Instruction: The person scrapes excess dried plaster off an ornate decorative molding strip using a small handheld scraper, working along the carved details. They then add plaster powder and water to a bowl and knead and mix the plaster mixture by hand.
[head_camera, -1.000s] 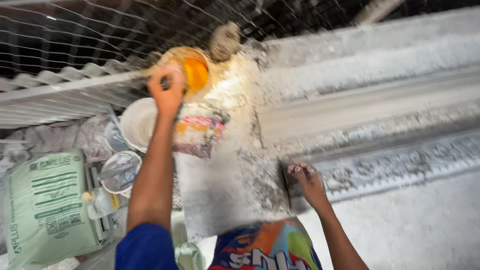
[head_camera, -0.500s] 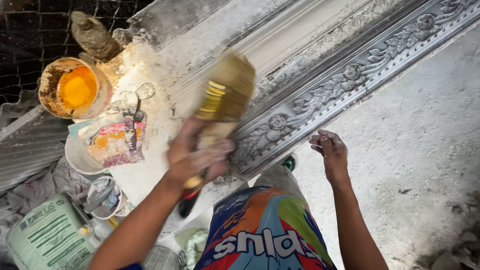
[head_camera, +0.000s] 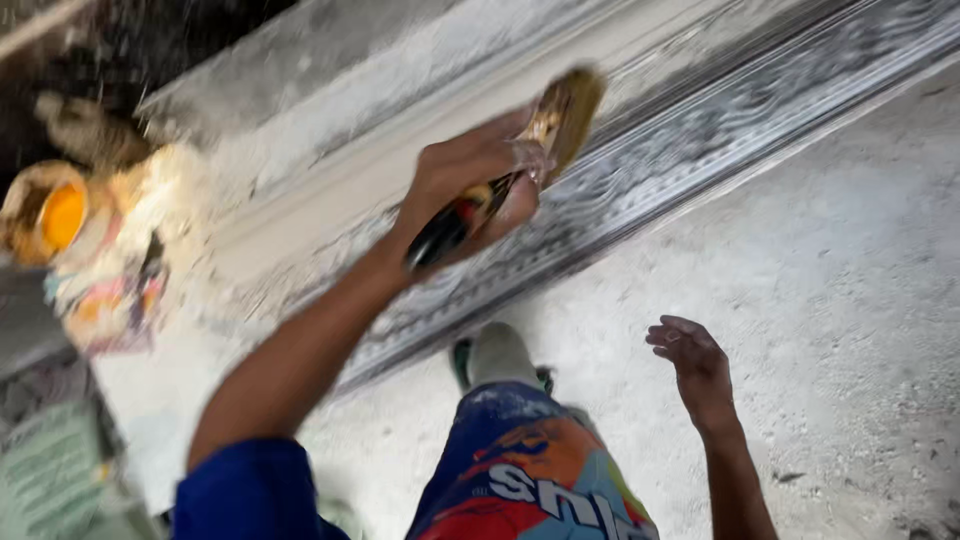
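Note:
My left hand (head_camera: 475, 180) is closed around the dark handle of a wide paintbrush (head_camera: 562, 112). Its yellowish bristles hover over or touch a long grey ornate plaster moulding (head_camera: 720, 140) that lies diagonally on the floor; blur hides which. My right hand (head_camera: 690, 365) hangs free above the concrete floor with fingers loosely curled, holding nothing. It is below and to the right of the moulding.
A round container of orange liquid (head_camera: 50, 215) stands at the far left beside a colourful bag (head_camera: 105, 300) and a powdery white patch. A green sack (head_camera: 50, 475) lies at the lower left. My foot in a white shoe (head_camera: 500, 355) rests by the moulding's near edge.
My left hand has carried the brush from the orange container to the right, over the moulding. My right hand has come off the moulding and dropped lower right. The view has swung right.

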